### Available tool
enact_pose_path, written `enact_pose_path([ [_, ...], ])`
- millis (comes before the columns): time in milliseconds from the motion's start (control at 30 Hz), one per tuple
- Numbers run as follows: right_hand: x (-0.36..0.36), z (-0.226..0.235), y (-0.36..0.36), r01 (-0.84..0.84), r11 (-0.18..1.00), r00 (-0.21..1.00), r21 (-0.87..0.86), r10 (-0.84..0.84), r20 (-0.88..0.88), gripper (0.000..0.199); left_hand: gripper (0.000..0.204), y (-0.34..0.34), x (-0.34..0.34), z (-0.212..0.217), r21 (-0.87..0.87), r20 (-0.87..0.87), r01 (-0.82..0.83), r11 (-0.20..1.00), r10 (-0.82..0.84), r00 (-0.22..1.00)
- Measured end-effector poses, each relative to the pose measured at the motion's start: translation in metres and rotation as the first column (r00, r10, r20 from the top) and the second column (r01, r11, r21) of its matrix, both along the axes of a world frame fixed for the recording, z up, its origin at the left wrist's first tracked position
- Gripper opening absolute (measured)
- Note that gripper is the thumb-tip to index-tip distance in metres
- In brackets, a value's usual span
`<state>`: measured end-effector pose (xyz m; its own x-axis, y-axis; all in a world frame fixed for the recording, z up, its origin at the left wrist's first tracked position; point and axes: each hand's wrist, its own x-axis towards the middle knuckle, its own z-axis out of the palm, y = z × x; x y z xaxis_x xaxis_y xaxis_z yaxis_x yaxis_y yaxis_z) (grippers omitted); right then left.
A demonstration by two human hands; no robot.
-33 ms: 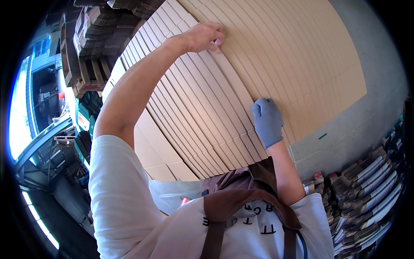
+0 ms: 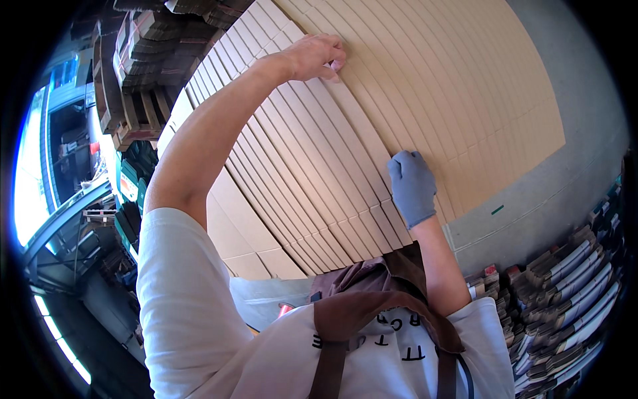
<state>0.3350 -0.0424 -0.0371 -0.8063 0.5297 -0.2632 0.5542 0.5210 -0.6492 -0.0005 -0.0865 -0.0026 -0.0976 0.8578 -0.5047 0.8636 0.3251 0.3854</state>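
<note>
**Two hands on a fanned stack of flat cardboard sheets**

A large stack of flat cardboard sheets (image 2: 399, 120) fills the upper middle and upper right of the frame, its tan edges stepped like a fan that runs from the top centre down toward the lower middle. The sheets lie on a grey floor (image 2: 571, 193) that shows along the right side.

The left hand (image 2: 316, 56), bare, sits at the top centre of the frame at the end of a long bare forearm that rises from the lower left. Its fingers are curled and pinched onto the edge of one sheet near the top of the fan, so it grips the cardboard.

The right hand (image 2: 412, 186) wears a grey glove (image 2: 415, 196) and lies right of centre, lower on the same stack. Its fingers are bent and pressed against the sheet edges; whether they close around a sheet or only rest on it cannot be told.

At the bottom of the frame the person's white short-sleeved shirt (image 2: 193, 319) and a brown apron (image 2: 362, 306) with broad straps take up the foreground.

In the upper left stand wooden pallets (image 2: 133, 120) with further bundles of folded cardboard (image 2: 143, 56) on top. In the lower right, well apart from the hands, rows of flattened boxes (image 2: 565, 299) with light and dark edges lie stacked on the floor. Along the far left edge a bright opening and grey metal framing (image 2: 60, 219) show.
</note>
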Motion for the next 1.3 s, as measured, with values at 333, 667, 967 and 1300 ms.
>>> enact_pose_path([
  [333,-0.005,0.002,-0.003,-0.035,0.996,0.993,0.086,0.025,0.118,0.017,0.028,-0.024,0.01,-0.009,0.293,-0.238,0.015,0.956,0.058,0.97],
  [667,0.009,0.015,-0.026,-0.05,0.993,0.997,0.104,0.045,0.055,0.021,0.022,-0.049,-0.001,-0.015,0.263,-0.068,-0.002,0.965,0.02,0.998],
  [967,-0.001,0.011,-0.031,-0.103,0.992,0.993,0.069,0.098,0.073,0.018,0.027,-0.044,-0.012,-0.005,0.085,0.036,0.049,0.995,-0.053,0.998],
  [1300,-0.004,0.004,-0.033,-0.129,0.982,0.989,0.138,0.118,0.084,0.018,0.026,-0.033,-0.009,0.001,0.053,0.005,0.043,0.998,-0.043,0.999],
])
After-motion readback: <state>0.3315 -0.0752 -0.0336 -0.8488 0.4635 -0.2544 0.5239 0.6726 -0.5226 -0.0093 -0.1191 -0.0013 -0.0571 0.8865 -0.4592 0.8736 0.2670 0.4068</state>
